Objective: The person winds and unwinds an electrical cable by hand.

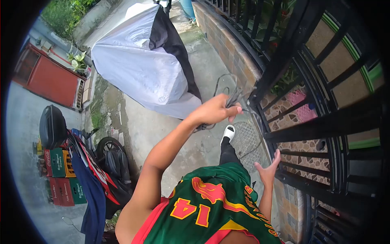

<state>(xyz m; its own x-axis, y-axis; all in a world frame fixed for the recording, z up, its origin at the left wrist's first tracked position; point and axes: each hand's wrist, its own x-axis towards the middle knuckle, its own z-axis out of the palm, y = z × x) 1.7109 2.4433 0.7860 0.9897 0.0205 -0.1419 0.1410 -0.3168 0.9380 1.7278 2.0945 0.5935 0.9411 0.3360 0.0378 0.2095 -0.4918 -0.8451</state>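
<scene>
My left hand (215, 110) is closed around a bundled grey cord (232, 99), held out at chest height over the paving. Loose loops of it stick up past my fingers, and a thin strand hangs down toward the ground. Lower on the right, my right hand (268, 171) has thumb and fingers apart with nothing between them, close to the bars of the black metal gate (300, 162). Beyond my left hand stands a bulky form under a silver and black cover (142, 77), its lower edge near my wrist in this view.
A red and black motorcycle (101, 175) with a top box (53, 126) stands at left, beside stacked bottle crates (61, 191). A low tiled wall (227, 49) with a fence runs along the right. My white slipper (228, 133) is by a round cover (245, 140) in the ground.
</scene>
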